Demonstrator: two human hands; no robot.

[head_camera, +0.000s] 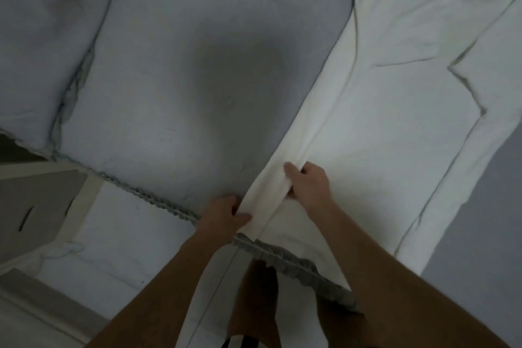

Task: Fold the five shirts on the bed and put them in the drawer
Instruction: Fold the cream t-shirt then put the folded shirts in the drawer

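Observation:
A white shirt (395, 110) lies spread across the right half of the bed (175, 70), its near end at the bed's front edge. Along its left side a long strip of cloth is folded over. My left hand (223, 215) pinches that folded edge right at the bed's rim. A little farther up the same fold, my right hand (308, 183) grips it, fingers curled round the cloth. No drawer is in view, and I see no other shirts apart from this white cloth.
The grey-blue bedcover has a ruffled trim (158, 200) running diagonally along the near edge. Pale floor and a beige frame (42, 206) show at the lower left. My legs stand close against the bed at the bottom.

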